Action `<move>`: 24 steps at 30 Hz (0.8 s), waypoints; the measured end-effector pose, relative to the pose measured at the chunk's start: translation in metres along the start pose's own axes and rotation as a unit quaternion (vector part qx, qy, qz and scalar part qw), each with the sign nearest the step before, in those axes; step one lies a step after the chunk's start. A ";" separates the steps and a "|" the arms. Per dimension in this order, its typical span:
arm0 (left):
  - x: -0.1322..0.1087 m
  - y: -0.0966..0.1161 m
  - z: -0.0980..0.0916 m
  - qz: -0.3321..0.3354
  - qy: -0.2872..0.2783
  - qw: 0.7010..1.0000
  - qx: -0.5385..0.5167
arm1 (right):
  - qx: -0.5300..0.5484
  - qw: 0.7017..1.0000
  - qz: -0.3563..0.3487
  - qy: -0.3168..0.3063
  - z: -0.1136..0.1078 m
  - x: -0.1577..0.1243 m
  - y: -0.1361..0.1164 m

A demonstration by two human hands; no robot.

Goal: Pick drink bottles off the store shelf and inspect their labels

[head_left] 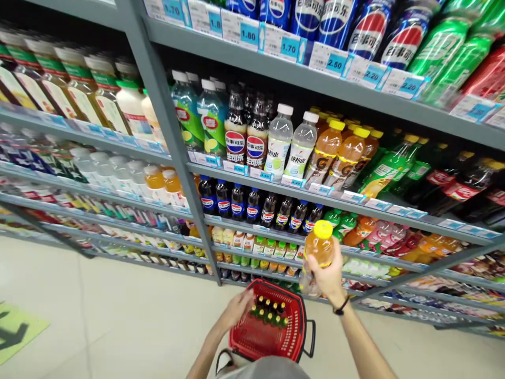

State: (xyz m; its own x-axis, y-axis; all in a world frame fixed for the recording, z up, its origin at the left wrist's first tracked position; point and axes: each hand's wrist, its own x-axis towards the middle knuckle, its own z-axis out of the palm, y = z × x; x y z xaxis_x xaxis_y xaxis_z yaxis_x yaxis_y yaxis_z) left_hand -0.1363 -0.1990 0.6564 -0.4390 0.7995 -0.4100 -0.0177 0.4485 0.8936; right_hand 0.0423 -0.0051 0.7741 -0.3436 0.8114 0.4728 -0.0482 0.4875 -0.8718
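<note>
My right hand (329,276) is wrapped round an orange drink bottle with a yellow cap (317,247), held upright in front of the lower shelves. A black band sits on that wrist. My left hand (236,309) reaches down into a red shopping basket (295,323) on the floor, fingers curled over several dark bottles with yellow caps (270,311) standing inside it. What the left fingers grip, if anything, is hidden.
Grey shelving (276,184) full of drink bottles runs across the view: cola, water, orange and green bottles, with price tags (244,31) along each edge. A grey upright post (177,158) divides two bays. Pale floor lies at left with a green arrow mark (16,329).
</note>
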 end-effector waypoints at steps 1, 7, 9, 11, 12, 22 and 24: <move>0.002 0.007 0.000 0.022 -0.014 1.000 -0.014 | 0.003 1.000 0.030 0.000 0.012 -0.022 0.007; -0.006 0.060 0.008 0.231 -0.151 0.943 -0.189 | -0.017 0.990 0.120 -0.078 0.047 -0.097 0.006; -0.014 0.062 0.011 0.225 -0.211 0.917 -0.254 | -0.033 0.988 0.114 -0.094 0.049 -0.109 -0.003; -0.020 0.057 0.013 0.209 -0.250 0.896 -0.301 | -0.031 0.991 0.107 -0.081 0.053 -0.119 -0.010; -0.022 0.053 0.014 0.198 -0.250 0.893 -0.318 | -0.026 0.992 0.107 -0.067 0.056 -0.125 -0.012; -0.038 0.094 -0.016 0.242 -0.172 0.866 -0.402 | 0.309 0.887 0.341 0.047 0.094 -0.147 -0.009; -0.039 0.106 -0.023 0.248 -0.176 0.858 -0.415 | 0.333 0.851 0.406 0.003 0.098 -0.155 -0.012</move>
State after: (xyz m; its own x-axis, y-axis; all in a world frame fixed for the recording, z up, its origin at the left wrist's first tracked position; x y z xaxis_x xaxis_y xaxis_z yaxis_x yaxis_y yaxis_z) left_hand -0.1421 -0.1919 0.7715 -0.2819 0.9463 0.1584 -0.6040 -0.3033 0.7370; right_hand 0.0045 -0.1678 0.6992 -0.5121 0.7969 -0.3205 -0.3199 -0.5233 -0.7898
